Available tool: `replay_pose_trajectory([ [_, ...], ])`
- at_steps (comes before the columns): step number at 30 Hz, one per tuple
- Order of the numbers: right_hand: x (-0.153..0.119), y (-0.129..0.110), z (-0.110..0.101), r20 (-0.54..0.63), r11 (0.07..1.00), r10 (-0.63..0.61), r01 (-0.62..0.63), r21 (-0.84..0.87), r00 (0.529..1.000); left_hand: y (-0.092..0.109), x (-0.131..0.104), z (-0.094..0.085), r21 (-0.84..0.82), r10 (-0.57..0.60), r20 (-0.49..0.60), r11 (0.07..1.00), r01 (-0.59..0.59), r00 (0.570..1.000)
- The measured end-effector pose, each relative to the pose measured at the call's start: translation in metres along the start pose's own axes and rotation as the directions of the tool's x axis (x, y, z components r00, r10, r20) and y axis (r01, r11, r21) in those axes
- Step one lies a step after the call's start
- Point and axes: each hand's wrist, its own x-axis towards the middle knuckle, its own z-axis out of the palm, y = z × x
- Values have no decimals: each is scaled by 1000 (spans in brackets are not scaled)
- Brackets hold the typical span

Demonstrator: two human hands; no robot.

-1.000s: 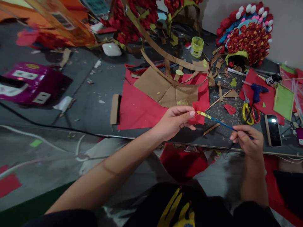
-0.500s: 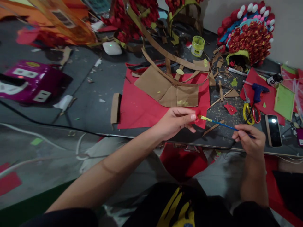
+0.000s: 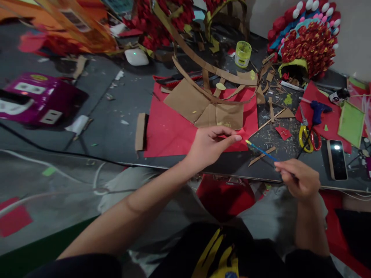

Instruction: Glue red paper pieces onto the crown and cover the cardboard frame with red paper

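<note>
Head view: brush (image 3: 263,152) slanted left and forward from right fingers, tip just beside scrap (image 3: 242,134).
Right hand (image 3: 301,178): fingers clamped on brush.
Left hand (image 3: 206,146): fingertips pinched scrap, nearer brush tip.

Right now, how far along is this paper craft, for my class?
The rounded piece covered in crinkled red petals looks done, with white balls along its edge. In hand: the left hand pinches a small red paper piece; the right hand holds a thin blue, yellow-tipped brush. Perhaps left: the flat brown cardboard, bare of petals.
</note>
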Motion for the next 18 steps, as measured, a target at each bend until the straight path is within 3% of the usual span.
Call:
replay_pose_trajectory([
  [4,2,7,-3,-50,996,29,-25,84,998,3,-1,2,-69,-15,71,997,20,997],
  [8,-2,12,-13,-3,992,36,-35,122,999,7,4,-4,-41,-45,2,998,45,999],
  [10,-7,17,-23,-149,993,57,-40,112,987,8,11,-14,-81,-31,-112,996,22,993],
  [13,-10,28,-34,-459,987,146,-98,126,877,6,21,-27,-194,3,-344,978,-74,939],
  [14,-8,32,-34,-492,979,200,-151,139,847,6,23,-29,-217,-18,-337,974,-59,941],
  [16,-3,38,-30,-426,947,322,-278,163,845,6,22,-25,-282,-44,-298,958,-44,953],
  [18,3,43,-19,-272,908,415,-378,179,868,6,18,-16,-345,-83,-222,939,2,972],
])
